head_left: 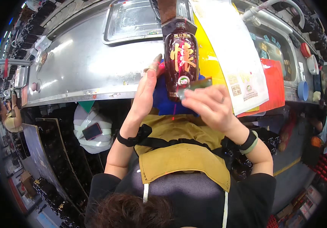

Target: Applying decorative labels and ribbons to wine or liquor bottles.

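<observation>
A dark brown glass bottle (181,62) with gold characters lies at the table's front edge, its neck pointing away from me. A blue cloth (160,99) is under and beside it. My left hand (147,88) stands just left of the bottle, fingers stretched out and holding nothing; coverings sit on some fingers. With closed fingers, my right hand (211,104) pinches a flat, dark green, partly see-through piece (199,85) over the bottle's lower right end. Whether that piece touches the glass I cannot tell. A dark notched holder (168,27) surrounds the bottle's neck.
A metal tray (131,22) sits behind on the steel table (72,72). White printed sheets (234,57) overlie yellow (205,34) and red sheets (273,83) at right. Farther right are a metal basin (293,64) and a blue cup (303,90). A phone (92,131) lies on a wrapped stool.
</observation>
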Demonstrator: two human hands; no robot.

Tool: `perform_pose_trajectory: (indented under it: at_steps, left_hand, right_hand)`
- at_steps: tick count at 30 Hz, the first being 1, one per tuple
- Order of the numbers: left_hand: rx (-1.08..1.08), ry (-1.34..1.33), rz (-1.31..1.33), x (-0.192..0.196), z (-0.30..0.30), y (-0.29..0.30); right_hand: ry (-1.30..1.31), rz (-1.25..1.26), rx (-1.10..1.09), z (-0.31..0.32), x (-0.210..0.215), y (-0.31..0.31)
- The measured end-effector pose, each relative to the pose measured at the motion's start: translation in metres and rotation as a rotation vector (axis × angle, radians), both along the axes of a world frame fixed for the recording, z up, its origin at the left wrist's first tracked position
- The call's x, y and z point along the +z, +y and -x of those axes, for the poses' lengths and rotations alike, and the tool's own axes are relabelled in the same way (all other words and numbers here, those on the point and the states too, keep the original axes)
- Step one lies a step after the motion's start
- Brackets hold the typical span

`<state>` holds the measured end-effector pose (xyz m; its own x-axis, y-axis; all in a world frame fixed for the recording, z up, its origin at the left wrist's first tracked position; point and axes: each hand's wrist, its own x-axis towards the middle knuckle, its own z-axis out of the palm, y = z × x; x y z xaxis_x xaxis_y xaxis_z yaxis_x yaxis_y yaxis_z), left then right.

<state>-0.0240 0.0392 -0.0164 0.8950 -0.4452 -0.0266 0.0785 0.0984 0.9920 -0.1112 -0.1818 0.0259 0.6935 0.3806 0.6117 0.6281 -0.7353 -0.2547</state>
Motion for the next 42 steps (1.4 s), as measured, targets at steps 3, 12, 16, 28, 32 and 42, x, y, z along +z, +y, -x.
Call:
perform_pose_trajectory:
  at_steps: [3,12,16,28,32,42]
  left_hand:
    - [0.007,-0.013,-0.001,-0.001,0.002,0.0]
    - [0.073,-0.759,-0.486,0.011,0.048,0.004]
    - [0.006,-0.867,-0.775,0.011,0.072,-0.006]
    - [0.085,-0.876,-0.762,-0.002,0.077,-0.001]
    - [0.094,-0.844,-0.756,-0.007,0.076,0.004]
    - [0.06,-0.796,-0.71,-0.008,0.073,0.008]
  right_hand:
    - [-0.051,0.034,0.111,0.018,-0.012,0.005]
    - [0.335,-1.067,-0.328,-0.001,-0.004,0.014]
    - [0.416,-1.042,-0.32,-0.006,-0.018,0.031]
    - [0.445,-0.798,-0.498,0.002,-0.035,0.023]
    - [0.458,-0.833,-0.488,0.001,-0.041,0.022]
    - [0.522,-0.731,-0.609,-0.004,-0.038,0.003]
